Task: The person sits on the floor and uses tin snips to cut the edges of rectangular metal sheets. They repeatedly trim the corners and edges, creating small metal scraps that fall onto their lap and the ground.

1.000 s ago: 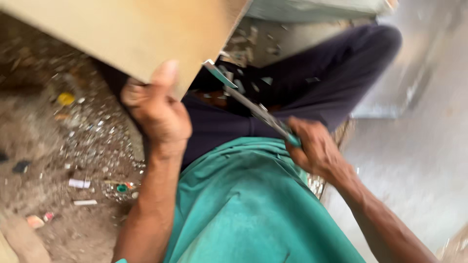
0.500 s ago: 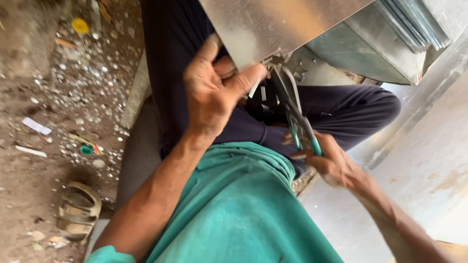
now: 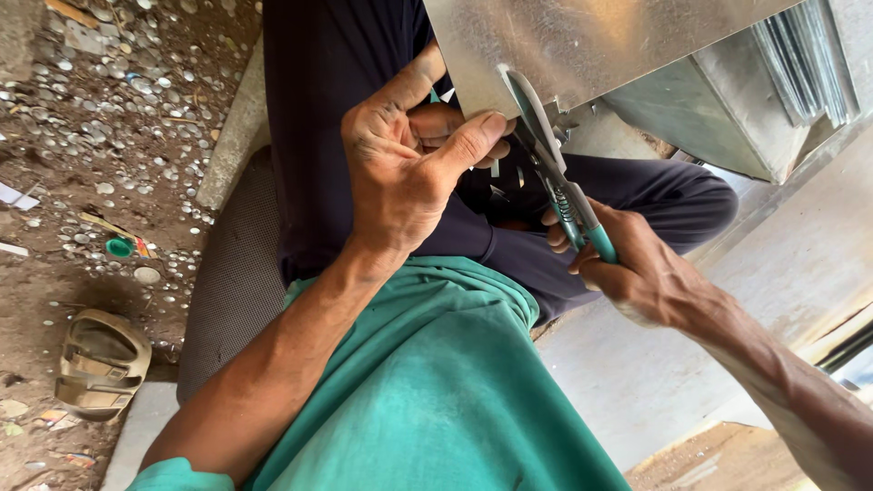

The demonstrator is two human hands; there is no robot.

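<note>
left grip (image 3: 409, 164) pinching closed; right grip (image 3: 627, 264) clenched, arms extended.

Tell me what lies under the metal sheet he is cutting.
Under the metal sheet: left hand gripping its edge, tin snips in the right hand, dark trousers below. The sheet covers the left fingertips and whatever lies behind it.

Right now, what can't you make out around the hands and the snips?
Head view only:
- Metal sheet: top cut off by the frame edge.
- Snips: handle ends hidden inside the right hand.
- Left hand: fingertips hidden behind the sheet and thumb.
- Ground litter: too small to identify.
</note>
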